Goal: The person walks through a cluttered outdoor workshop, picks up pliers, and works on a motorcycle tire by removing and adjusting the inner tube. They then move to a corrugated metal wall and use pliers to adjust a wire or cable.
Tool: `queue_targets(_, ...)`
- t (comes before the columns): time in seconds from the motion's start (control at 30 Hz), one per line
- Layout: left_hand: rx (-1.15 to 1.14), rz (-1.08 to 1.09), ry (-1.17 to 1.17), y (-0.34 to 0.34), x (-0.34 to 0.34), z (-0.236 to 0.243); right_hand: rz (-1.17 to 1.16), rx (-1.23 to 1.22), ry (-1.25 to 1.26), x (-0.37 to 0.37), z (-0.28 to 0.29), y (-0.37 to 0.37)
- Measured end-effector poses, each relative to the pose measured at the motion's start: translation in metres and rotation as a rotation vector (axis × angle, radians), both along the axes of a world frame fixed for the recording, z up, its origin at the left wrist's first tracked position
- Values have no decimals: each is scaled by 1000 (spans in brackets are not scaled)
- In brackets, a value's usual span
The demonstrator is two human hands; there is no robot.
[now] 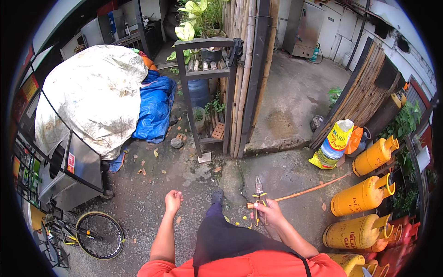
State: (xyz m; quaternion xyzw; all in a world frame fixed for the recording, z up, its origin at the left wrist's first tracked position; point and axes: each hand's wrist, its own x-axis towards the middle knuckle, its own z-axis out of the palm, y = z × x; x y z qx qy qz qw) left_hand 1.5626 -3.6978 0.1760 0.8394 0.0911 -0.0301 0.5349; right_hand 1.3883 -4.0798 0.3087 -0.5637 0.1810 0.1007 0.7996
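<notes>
so the thing to look at here is the angle between two long things at the right hand (271, 215); its grip is closed around the handles of some black-and-yellow pliers (259, 188), and those point nearly straight away from the body, nose outward; a thin orange-brown hose (314, 187) runs almost crosswise to them, heading off to the right and a little away, toward the yellow gas cylinders (362, 196) standing along that side; a short stub of the same colour pokes out just left of the pliers, but it's pretty small in this view, so I can't tell if it's the hose's own end or whether the fingers pinch it too; either way the right hand is clearly the near one, right where the two lines meet; the left hand (173, 201) hangs well apart on the other side of the black apron (221, 242), loosely curled rather than clenched, nothing showing in it, just the gravelly ground (150, 196) below; the bicycle wheel (99, 235) is farther left, well clear of it
</notes>
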Motion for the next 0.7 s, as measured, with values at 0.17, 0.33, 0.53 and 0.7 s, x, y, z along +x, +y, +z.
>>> queue_targets(0.17,38,-285,-313,-111,221,176,-249,61,33,88,26,-18)
queue_targets(0.33,-161,-531,-820,-236,357,330,-314,-127,63,165,63,-29)
queue_targets(0.53,-393,-599,-996,-344,421,406,-445,-163,149,219,64,-48)
queue_targets(0.7,-438,-508,-1079,-402,453,423,-552,-178,261,241,49,-75)
